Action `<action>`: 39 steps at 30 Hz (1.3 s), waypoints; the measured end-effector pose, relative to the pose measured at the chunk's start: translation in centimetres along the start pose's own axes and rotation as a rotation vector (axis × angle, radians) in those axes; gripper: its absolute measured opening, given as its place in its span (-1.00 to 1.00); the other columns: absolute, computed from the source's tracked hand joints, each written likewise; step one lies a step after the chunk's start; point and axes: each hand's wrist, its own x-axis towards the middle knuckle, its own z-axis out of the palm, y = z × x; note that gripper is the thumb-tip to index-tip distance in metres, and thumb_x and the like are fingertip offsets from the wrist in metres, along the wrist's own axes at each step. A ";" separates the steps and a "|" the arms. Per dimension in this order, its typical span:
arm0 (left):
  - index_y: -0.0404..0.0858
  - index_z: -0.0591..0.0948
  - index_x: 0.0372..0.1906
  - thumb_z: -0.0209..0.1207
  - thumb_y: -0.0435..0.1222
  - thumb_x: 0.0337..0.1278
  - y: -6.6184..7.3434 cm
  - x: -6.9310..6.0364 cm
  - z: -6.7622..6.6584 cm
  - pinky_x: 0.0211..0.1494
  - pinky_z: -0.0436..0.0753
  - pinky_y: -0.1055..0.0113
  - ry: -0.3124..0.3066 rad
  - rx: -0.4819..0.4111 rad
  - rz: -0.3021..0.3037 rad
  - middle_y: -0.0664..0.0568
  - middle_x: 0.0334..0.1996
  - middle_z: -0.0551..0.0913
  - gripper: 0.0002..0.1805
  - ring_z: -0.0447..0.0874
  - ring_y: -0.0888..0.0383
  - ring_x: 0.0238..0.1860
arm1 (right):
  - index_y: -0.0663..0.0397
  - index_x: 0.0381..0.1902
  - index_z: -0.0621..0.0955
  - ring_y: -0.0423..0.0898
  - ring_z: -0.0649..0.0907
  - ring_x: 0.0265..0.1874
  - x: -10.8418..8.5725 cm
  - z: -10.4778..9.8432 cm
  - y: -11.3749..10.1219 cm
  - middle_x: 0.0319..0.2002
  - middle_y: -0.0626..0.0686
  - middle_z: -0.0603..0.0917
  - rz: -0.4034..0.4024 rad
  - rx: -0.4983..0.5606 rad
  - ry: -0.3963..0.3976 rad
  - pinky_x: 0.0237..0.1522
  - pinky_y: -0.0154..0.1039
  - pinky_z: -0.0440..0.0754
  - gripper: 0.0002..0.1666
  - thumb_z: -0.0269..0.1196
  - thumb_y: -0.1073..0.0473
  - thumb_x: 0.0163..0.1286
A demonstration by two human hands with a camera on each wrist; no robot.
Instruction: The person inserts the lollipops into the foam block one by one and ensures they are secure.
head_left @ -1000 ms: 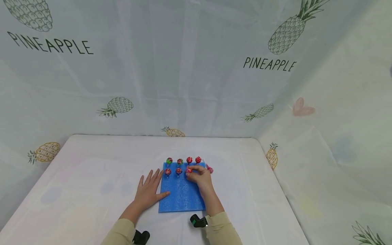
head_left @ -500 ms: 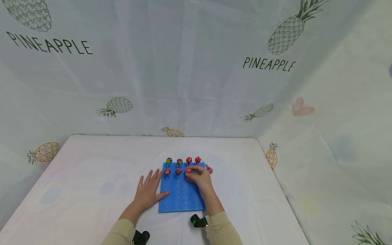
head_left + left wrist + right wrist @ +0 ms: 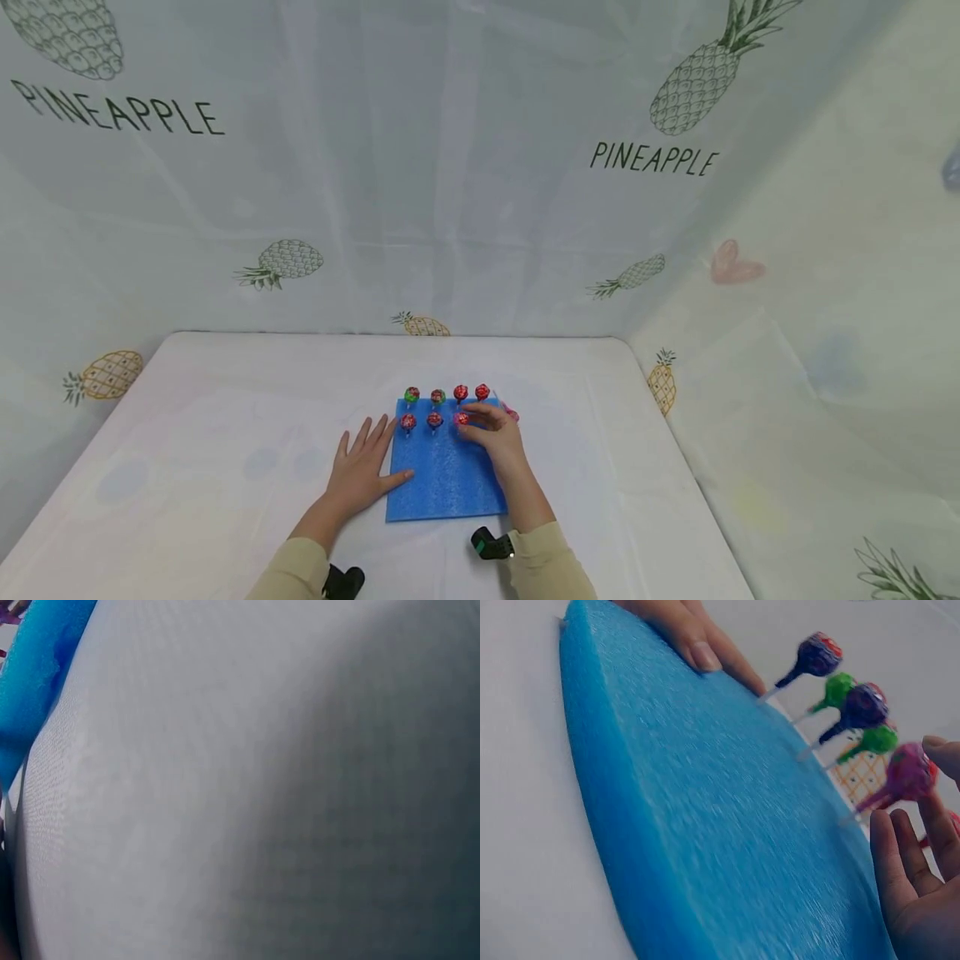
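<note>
A blue foam board [image 3: 447, 483] lies on the table with wrapped lollipops standing in it in two rows. The far row has two green-and-red lollipops [image 3: 412, 395] and two red ones [image 3: 482, 391]. Two dark purple-and-red lollipops [image 3: 864, 706] stand in the near row, left of a pink lollipop [image 3: 910, 772] whose stick is in the foam. Around this pink head my right hand [image 3: 501, 433] has its thumb and fingers spread, barely touching or just off it. My left hand [image 3: 360, 475] lies flat at the board's left edge, thumb on the foam.
Another pink lollipop [image 3: 512, 413] lies beside the board's right edge, partly behind my right hand. A white cloth covers the table [image 3: 247, 400]. A pineapple-print curtain [image 3: 480, 208] rises behind it.
My right hand's thumb and fingers have loosened from the pink lollipop, and the hand has shifted slightly right. The lollipop stays upright in the foam. My left hand keeps its place.
</note>
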 end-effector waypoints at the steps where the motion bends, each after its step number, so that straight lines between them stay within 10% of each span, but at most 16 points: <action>1: -0.22 0.11 0.53 0.17 0.31 0.05 0.0 0.0 0.0 0.40 -0.28 -0.30 -0.001 0.002 -0.002 -0.20 0.50 0.08 0.08 -0.19 -0.26 0.50 | 0.25 0.00 0.67 0.04 0.64 -0.01 0.0 -0.3 0.0 -0.04 0.15 0.70 -0.011 -0.008 0.001 -0.12 -0.22 0.67 -0.56 0.45 0.32 0.12; 28: -0.24 0.16 0.51 0.19 0.29 0.03 0.1 -0.1 -0.1 0.40 -0.25 -0.31 0.029 0.010 0.005 -0.22 0.48 0.13 0.06 -0.13 -0.28 0.49 | 0.49 0.09 0.54 -0.01 0.69 -0.21 -1.1 -7.8 -2.4 0.04 0.46 0.58 0.008 -0.196 -0.052 -0.19 -0.06 0.69 -0.58 0.28 0.45 0.26; 39: -0.25 0.18 0.50 0.19 0.29 0.05 0.4 -0.2 -0.4 0.39 -0.24 -0.32 0.028 0.004 0.002 -0.23 0.48 0.14 0.05 -0.12 -0.28 0.49 | 0.32 0.00 0.64 -0.14 0.64 -0.43 1.3 -9.1 0.1 -0.16 0.25 0.67 0.006 -0.274 0.082 -0.43 -0.30 0.63 -0.59 0.40 0.41 0.15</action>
